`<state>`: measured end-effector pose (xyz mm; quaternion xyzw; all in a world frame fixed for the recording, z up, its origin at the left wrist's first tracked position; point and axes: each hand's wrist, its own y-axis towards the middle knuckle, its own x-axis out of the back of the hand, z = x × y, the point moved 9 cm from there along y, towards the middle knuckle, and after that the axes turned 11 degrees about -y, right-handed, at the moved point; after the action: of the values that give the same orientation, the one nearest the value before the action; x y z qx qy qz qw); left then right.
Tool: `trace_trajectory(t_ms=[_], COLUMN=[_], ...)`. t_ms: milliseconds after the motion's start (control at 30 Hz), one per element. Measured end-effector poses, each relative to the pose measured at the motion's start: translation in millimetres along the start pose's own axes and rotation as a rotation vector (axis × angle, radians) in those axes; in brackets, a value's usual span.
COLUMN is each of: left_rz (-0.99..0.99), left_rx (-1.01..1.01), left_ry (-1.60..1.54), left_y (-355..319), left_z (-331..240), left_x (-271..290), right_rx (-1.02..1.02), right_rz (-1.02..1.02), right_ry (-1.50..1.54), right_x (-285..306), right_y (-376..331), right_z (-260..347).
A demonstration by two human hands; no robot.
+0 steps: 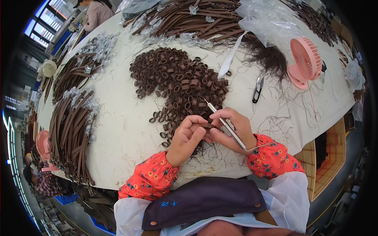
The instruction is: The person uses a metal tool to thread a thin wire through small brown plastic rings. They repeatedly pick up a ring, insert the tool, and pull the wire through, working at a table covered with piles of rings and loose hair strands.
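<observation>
Head view: the left hand (186,137) pinches a small brown loop (207,126) at its fingertips; the right hand (237,128) grips a metal pen-like tool (226,124). Just beyond both hands' fingers lies a heap of brown loops (189,82).

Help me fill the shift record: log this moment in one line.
left hand: holding brown loop; right hand: at same loop, gripping metal pen; ahead: loop pile; right side: black snips, pink fan

1. The cream-white cloth-covered table (118,129) is lit evenly, shadows softened.
2. Daylight is admitted by the dark-framed upper-left window (42,30).
3. Highlights are caught on the silver pen-shaped metal tool (227,125).
4. Long white light strips (12,157) are bent; corners are blackened.
</observation>
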<state>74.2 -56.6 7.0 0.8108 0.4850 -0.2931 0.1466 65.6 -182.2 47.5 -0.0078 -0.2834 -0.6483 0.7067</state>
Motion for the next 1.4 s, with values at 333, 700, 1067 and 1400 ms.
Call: trace_trajectory(t_ms=[333, 700, 1067, 1400], left_rz=[-0.081, -0.173, -0.146, -0.155], left_rx=[-0.027, -0.060, -0.030, -0.024], left_ry=[0.222, 0.379, 0.367, 0.372], left_y=[-4, -2, -2, -2], left_z=[-9, -17, -13, -15], left_x=[10, 25, 22, 22], right_rx=[-0.242, -0.026, -0.003, 0.150], right_rz=[0.114, 0.062, 0.075, 0.077], right_ry=[0.411, 0.466, 0.440, 0.201], right_x=[-12, 13, 6, 9], right_y=[-4, 1, 0, 1], right_z=[-16, -3, 2, 8])
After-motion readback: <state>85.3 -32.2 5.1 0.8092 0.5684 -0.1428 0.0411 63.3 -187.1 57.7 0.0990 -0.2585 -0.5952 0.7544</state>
